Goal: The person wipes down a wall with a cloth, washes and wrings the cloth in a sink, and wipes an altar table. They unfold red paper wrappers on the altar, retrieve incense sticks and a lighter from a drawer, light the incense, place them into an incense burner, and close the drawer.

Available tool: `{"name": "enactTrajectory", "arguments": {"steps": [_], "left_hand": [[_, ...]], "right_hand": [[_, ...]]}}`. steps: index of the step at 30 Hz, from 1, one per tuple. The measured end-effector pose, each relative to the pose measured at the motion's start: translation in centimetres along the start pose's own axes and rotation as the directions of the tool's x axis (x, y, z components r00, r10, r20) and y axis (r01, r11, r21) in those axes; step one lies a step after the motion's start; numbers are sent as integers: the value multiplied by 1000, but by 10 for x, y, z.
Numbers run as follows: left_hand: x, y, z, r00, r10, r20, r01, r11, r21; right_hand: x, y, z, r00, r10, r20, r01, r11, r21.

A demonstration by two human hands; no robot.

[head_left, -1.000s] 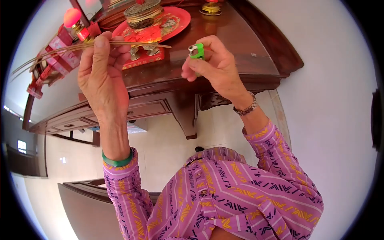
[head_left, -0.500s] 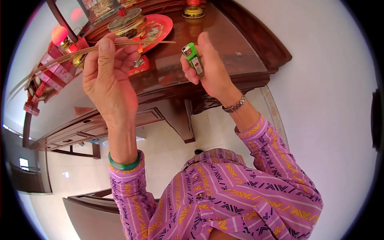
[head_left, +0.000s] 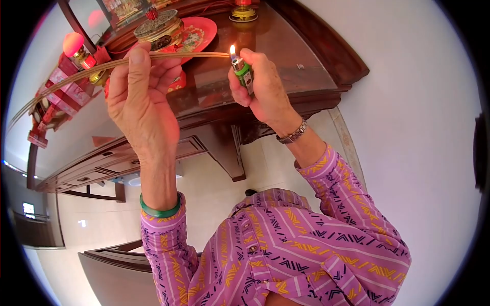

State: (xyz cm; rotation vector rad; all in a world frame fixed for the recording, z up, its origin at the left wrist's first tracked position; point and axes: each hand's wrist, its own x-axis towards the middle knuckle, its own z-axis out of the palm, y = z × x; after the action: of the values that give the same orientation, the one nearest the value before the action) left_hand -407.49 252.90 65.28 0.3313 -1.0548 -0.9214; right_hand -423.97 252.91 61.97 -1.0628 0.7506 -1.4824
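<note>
Thin brown incense sticks [head_left: 199,54] are pinched between the thumb and fingers of my left hand [head_left: 145,97]. They run from the far left across to the flame [head_left: 233,51], where their right-hand tips meet it. The flame stands on a green lighter [head_left: 245,76]. Wrapped round that lighter is my right hand [head_left: 265,86], its thumb at the top. Both hands are above the front part of a dark red wooden altar table [head_left: 275,66].
Behind my left hand are a red round tray [head_left: 206,33] and a lidded metal pot [head_left: 158,28]. A gold-based lamp [head_left: 243,14] stands at the back. Left are a glowing pink lamp [head_left: 73,44] and pink boxes [head_left: 71,89]. A dark wooden piece [head_left: 115,275] stands low at the left.
A flame has appeared on the lighter, which has turned upright in my right hand. The stick tips and the lighter have come together. The view has shifted slightly.
</note>
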Motion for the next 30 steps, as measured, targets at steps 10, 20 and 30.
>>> {"name": "enactTrajectory", "arguments": {"steps": [10,20,30], "left_hand": [[-4,-4,1,998,-26,-50,25,1000,-15],[-7,-3,0,998,-18,-58,18,1000,0],[-7,-5,-1,998,-5,-68,6,1000,7]], "right_hand": [[-5,8,-2,999,48,15,-48,999,-5],[-4,16,-8,997,49,63,-51,998,21],[0,21,-7,997,73,32,-74,996,39]]}}
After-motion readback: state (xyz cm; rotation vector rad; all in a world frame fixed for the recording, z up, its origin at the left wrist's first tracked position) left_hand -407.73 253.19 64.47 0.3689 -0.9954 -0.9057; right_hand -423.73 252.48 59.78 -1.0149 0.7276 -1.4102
